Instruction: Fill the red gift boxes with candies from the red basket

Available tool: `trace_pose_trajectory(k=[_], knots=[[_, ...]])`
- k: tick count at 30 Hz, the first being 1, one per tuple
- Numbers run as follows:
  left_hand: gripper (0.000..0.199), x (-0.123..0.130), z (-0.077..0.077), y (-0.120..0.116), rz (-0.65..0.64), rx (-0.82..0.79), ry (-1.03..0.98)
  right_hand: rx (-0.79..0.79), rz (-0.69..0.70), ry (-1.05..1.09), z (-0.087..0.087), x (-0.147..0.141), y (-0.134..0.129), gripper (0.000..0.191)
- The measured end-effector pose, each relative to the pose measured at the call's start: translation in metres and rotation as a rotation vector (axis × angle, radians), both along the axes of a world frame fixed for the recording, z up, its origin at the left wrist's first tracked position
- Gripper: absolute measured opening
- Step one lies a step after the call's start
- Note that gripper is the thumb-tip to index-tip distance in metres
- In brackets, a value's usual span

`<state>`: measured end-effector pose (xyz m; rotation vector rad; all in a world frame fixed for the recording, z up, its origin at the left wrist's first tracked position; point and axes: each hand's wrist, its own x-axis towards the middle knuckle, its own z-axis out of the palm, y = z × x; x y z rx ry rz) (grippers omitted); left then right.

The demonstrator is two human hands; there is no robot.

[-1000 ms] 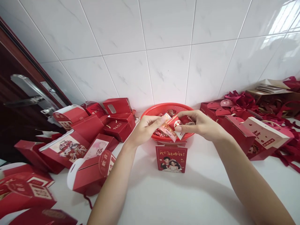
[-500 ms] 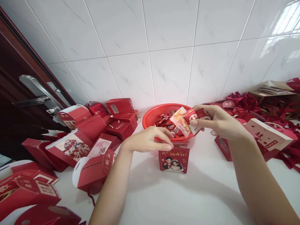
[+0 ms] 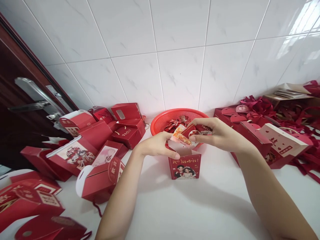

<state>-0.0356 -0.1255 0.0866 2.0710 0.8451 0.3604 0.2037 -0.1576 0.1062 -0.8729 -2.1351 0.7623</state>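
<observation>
A small red gift box (image 3: 185,168) with a cartoon bride and groom stands upright on the white table, its top open. My left hand (image 3: 158,144) grips the box's upper left rim, thumb in front and fingers partly hidden behind. Just above the opening, my right hand (image 3: 218,134) pinches several wrapped snack packets. An orange-and-white packet (image 3: 180,134) and a red packet (image 3: 189,131) show among them, tilted down toward the box. Behind the box sits a red plastic basket (image 3: 156,125) holding small red-wrapped sweets (image 3: 172,126).
Red gift boxes (image 3: 128,133) crowd the left side near a door handle (image 3: 35,90). At right lie more boxes (image 3: 280,143) and dark red ribbons (image 3: 260,105). A tiled wall (image 3: 180,73) rises behind the basket.
My right hand has moved left and slightly down, bringing the packets over the box opening. My left hand has closed on the box's rim, and the top now stands wider open.
</observation>
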Motion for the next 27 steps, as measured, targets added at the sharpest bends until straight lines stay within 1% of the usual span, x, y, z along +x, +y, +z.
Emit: trace_pose_trajectory(k=[3, 5, 8, 11, 21, 24, 27], knots=[[0.049, -0.001, 0.000, 0.002, -0.022, -0.029, 0.026, 0.098, -0.047, -0.144, -0.005, -0.005, 0.000, 0.012], [0.049, -0.002, -0.001, 0.004, -0.012, -0.020, 0.054, 0.159, -0.088, -0.279, -0.008, -0.009, -0.001, 0.013], [0.050, -0.004, -0.003, 0.007, -0.012, -0.010, 0.081, 0.176, -0.117, -0.469, -0.010, -0.014, -0.002, 0.016], [0.055, -0.004, -0.004, 0.009, -0.030, -0.030, 0.057, 0.180, -0.133, -0.549, -0.010, -0.015, -0.003, 0.014], [0.075, -0.004, -0.003, 0.007, 0.051, -0.005, 0.119, 0.232, -0.185, -0.639, -0.014, -0.018, -0.007, 0.016], [0.073, -0.004, -0.002, 0.007, 0.043, -0.013, 0.120, 0.243, -0.158, -0.575, -0.013, -0.016, -0.006, 0.015], [0.069, -0.003, -0.003, 0.007, 0.034, -0.007, 0.115, 0.298, -0.141, -0.430, -0.009, -0.010, -0.006, 0.013]])
